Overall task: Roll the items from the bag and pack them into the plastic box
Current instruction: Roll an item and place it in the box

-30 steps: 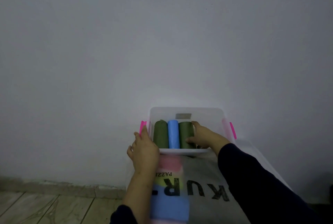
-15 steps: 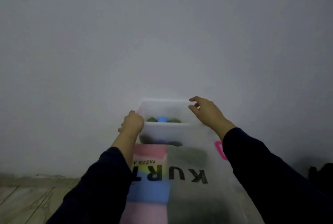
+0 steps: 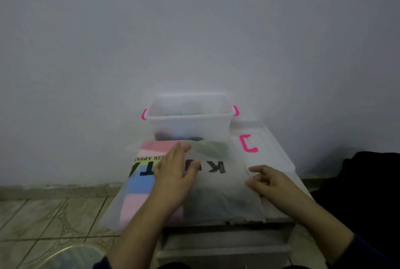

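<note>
Our left hand [image 3: 173, 176] lies flat, fingers straight, on the translucent plastic bag with black lettering [image 3: 218, 190] (pink, blue, green folded items inside, blurry). Our right hand [image 3: 270, 180] pinches the bag's right edge, fingers curled. The clear plastic box with pink handles [image 3: 190, 121] sits just behind the bag, against the wall.

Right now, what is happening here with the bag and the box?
A person is packing rolled items into a clear plastic box with pink handles, which stands at the far end of a small white table by the wall. Some dark and blue rolls show faintly through its wall. In front of it lies a translucent bag with black letters and coloured items inside. The left hand rests flat on the bag, and the right hand touches its right edge with loosely curled fingers. The box's lid lies to the right.
</note>
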